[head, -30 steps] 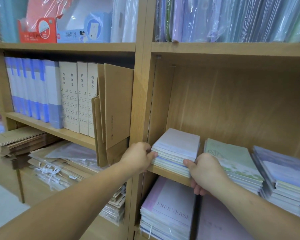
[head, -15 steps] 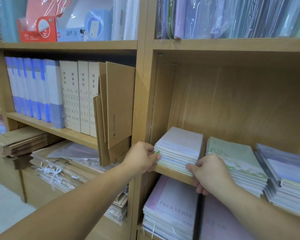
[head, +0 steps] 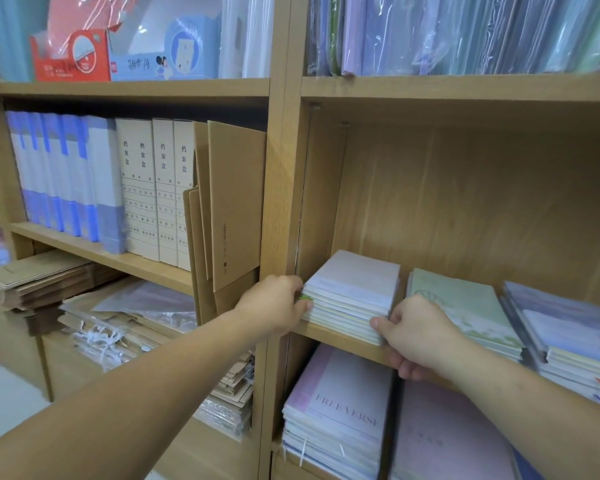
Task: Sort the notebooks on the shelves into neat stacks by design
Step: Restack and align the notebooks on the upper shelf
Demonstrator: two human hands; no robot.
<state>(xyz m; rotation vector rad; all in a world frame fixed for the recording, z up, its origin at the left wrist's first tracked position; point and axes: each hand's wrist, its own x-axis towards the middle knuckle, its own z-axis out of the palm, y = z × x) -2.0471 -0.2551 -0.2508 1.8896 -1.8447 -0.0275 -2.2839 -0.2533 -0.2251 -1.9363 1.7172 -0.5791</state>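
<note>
stack: pale stack (head: 354, 289) sits centre frame on the shelf board (head: 340, 337), close to the bay's left wall. The green stack (head: 465, 306) is just beside it on the right.
left hand: left hand (head: 274, 306) has its fingers curled on the stack's front-left corner. The fingertips are hidden, so we cannot tell how deep the hold goes.
right hand: right hand (head: 420, 337) has its thumb on the front-right corner. One finger goes up the gap toward the green stack, and the other fingers hang curled below the board edge.
handling: we judge these to be thin soft-cover books, each one light but the pile fairly weighty. The covers look smooth, so the layers will likely slide and fan. The lower books look slightly stepped out already.
hold point: we'd squeeze both sides low down or support the pile from beneath, not lift it by the top copies.
vs earlier: both hands stay on the same corners and the stack is in the same spot. Only the view has shifted slightly.
</note>
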